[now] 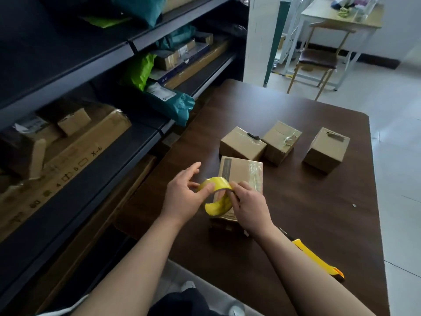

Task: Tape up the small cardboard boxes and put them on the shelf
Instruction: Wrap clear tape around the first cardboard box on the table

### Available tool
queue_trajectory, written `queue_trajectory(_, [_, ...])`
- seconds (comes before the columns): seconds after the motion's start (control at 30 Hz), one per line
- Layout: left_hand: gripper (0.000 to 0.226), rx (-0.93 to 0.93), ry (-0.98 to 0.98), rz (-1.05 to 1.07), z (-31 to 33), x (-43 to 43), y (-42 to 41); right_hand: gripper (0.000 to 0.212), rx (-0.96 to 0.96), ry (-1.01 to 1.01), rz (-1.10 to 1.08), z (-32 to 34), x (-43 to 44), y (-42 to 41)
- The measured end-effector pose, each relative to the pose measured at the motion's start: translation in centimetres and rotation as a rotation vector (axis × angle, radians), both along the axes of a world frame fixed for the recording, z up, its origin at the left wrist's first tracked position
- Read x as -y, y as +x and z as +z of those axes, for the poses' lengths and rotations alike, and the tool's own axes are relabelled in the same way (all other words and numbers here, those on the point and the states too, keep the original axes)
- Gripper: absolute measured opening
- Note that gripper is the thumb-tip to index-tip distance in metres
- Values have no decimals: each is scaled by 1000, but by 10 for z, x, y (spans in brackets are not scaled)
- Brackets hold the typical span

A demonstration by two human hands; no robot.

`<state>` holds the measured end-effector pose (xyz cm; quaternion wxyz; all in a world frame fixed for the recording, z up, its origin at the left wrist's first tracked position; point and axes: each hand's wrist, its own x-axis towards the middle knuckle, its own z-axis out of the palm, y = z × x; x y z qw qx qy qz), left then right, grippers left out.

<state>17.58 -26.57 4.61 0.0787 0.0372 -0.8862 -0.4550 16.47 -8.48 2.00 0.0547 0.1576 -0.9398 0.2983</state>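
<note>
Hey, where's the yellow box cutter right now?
In the head view, the yellow box cutter lies on the brown table at the near right, just right of the person's right forearm and nearer than the cardboard boxes.

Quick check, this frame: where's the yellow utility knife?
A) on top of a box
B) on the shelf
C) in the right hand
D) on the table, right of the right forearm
D: the utility knife lies on the table beside the right forearm, while the left hand and right hand both hold the tape roll.
</note>
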Motion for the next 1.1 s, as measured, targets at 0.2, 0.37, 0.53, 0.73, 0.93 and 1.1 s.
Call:
queue_trajectory(0.2, [26,146,198,63,0,31,-32,32,125,-2,-39,13,34,-17])
queue_trajectory(0.37, [20,266,185,255,-27,81,-57,71,372,54,-273,7,37,-33])
queue_trajectory(0.53, [15,383,-229,164,-67,110,-65,109,595,302,-557,-18,18,-27])
queue_trajectory(0.73, [6,490,-675,-105,-90,103,-62,139,678,285,-606,-33,15,-20])
queue_trajectory(0.93, [54,374,-381,-242,-73,52,-88,141,651,364,-305,-40,-7,-19])
queue_trajectory(1.1, [67,566,-372,-458,-70,26,-107,138,672,502,-67,-32,-38,-17])
